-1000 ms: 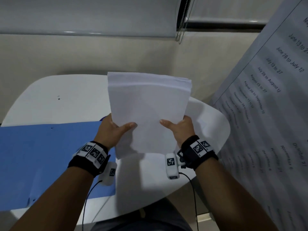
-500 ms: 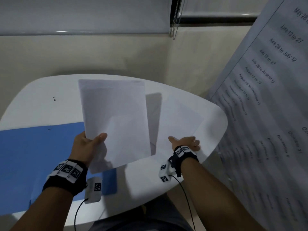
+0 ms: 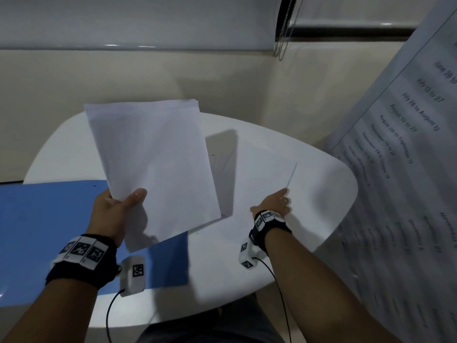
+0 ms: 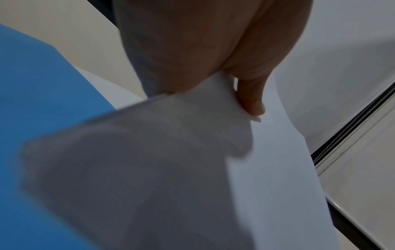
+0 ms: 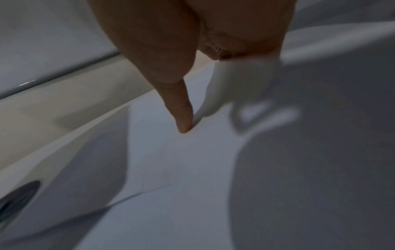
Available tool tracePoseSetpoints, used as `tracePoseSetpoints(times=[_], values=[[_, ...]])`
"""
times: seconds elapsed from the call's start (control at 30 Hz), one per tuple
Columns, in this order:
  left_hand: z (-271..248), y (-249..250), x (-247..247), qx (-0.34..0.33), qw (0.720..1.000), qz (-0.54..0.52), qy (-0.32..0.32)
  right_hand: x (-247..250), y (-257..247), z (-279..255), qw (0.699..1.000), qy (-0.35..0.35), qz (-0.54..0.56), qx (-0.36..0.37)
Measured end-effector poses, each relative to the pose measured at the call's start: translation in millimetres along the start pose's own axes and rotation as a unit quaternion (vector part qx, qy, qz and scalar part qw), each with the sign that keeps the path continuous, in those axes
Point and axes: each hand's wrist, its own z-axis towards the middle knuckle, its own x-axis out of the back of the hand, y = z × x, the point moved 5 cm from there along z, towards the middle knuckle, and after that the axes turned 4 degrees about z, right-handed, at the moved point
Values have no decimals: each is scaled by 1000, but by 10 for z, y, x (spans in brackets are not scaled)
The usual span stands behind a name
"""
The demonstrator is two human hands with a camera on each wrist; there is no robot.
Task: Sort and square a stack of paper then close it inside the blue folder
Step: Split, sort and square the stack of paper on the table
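Two hands | left (image 3: 112,209) grips paper stack (image 3: 153,167) (edges uneven) | right (image 3: 274,205) pinches loose sheet (image 3: 257,174) edge

1. Left wrist (image 3: 81,259): black band carrying a row of white tiles with black square codes.
2. At its 4 o'clock, a white camera box (image 3: 132,274) with one code; a black cable (image 3: 110,310) leaves it.
3. Right wrist (image 3: 268,225): matching band, box and cable.
4. Ring (image 3: 285,200) on a right finger.
5. Arms bare.
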Motion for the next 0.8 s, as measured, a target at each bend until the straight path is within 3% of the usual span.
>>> tracePoseSetpoints(times=[0.17, 0.3, 0.47, 0.63, 0.8], values=[[4, -3, 100, 3, 1000, -10, 2, -164, -32, -57, 999, 24, -25, 17], [-12, -9, 146, 8, 1000, -25, 1, -154, 58, -135, 999, -6, -4, -45], [0, -52, 192, 15, 999, -31, 3, -185, 17, -167, 997, 44, -64, 9], [-37, -33, 186, 17, 999, -42, 0, -251, 52, -222, 997, 47, -37, 41], [-39, -61, 211, 23, 999, -47, -1, -196, 130, -261, 998, 48, -26, 9]])
